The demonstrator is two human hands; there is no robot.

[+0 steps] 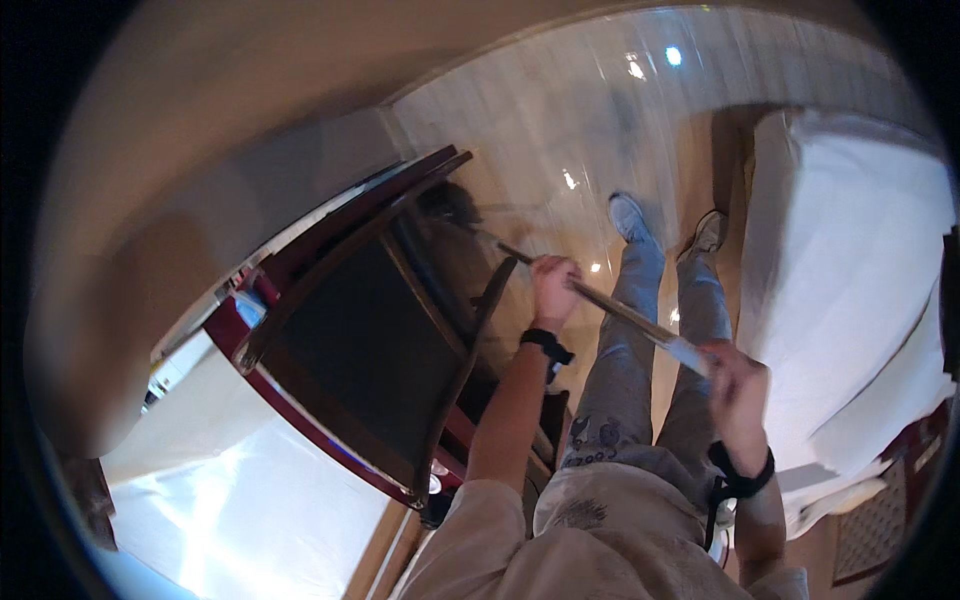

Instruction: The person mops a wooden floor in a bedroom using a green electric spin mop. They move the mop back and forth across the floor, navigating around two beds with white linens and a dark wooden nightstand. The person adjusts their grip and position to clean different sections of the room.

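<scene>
Here, pole [625,313], chair [360,340] alongside — white bed [850,270] opposite

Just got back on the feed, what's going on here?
A person standing on the shiny floor grips a long handle with both hands: the left hand farther down it, the right hand near its upper end. The handle slants down toward the area beside the dark chair, where its far end is hard to make out. A white cover lies to the person's right.

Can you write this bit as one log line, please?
left hand: gripping pole | right hand: gripping same pole | dark chair: left of both hands | shoes: on shiny floor
</scene>
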